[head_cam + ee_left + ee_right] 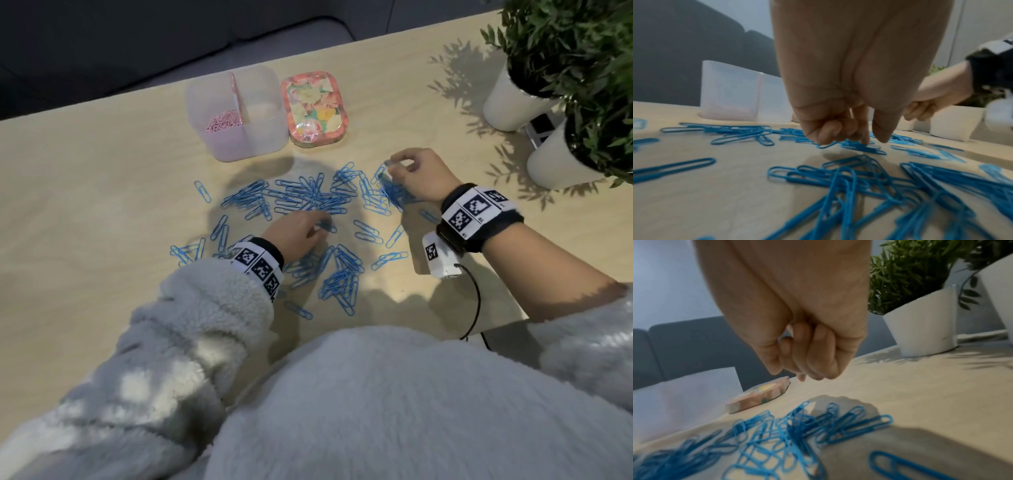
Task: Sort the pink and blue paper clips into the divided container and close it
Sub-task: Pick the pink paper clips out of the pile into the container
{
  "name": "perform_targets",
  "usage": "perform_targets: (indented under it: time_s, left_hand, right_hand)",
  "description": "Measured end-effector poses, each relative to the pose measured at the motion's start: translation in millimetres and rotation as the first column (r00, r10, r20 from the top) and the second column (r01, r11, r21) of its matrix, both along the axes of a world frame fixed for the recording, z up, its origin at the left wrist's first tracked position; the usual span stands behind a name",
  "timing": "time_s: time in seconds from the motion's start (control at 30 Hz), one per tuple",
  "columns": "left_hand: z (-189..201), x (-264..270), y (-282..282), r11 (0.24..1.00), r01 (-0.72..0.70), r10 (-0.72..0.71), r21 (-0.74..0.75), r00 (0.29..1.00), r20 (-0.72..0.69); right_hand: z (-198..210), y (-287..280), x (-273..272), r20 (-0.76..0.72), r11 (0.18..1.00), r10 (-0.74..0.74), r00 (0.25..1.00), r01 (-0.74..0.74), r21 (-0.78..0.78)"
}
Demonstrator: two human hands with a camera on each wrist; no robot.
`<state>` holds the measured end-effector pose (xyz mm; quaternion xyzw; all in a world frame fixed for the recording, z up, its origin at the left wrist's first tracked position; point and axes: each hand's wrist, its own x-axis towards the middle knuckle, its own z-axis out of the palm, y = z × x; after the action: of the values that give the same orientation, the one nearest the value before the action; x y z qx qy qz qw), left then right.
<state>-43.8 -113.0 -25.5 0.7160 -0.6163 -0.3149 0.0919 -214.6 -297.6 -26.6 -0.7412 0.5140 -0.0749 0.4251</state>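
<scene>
A clear divided container (pixel 263 102) stands open at the back of the table, with pink paper clips (pixel 222 121) in its left compartment; the right one looks empty. Its floral lid (pixel 314 108) lies just to the right. Many blue paper clips (pixel 308 198) are scattered over the table in front. My left hand (pixel 323 228) is down on the middle of the pile, fingers curled and pinching blue clips (pixel 826 146). My right hand (pixel 392 164) is raised at the pile's right edge, with thumb and forefinger pinching a blue clip; its fingers (pixel 818 360) are curled.
Two white pots (pixel 510 102) (pixel 561 161) with green plants stand at the right back. A dark sofa lies beyond the table's far edge. A cable (pixel 476 301) hangs from the right wrist device near the table's front edge.
</scene>
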Motion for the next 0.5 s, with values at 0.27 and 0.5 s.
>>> perform_targets:
  time_s: [0.27, 0.5]
  left_hand:
    - [28.7, 40.0, 0.5, 0.935, -0.347, 0.329, -0.067, 0.924, -0.194]
    - [62.7, 153.7, -52.9, 0.713, -0.663, 0.644, -0.230, 0.748, -0.162]
  right_hand:
    - [26.1, -4.9, 23.8, 0.083, 0.900, -0.267, 0.960, 0.218, 0.378]
    - [53.7, 0.7, 71.2, 0.150, 0.874, -0.086, 0.985, 0.002, 0.487]
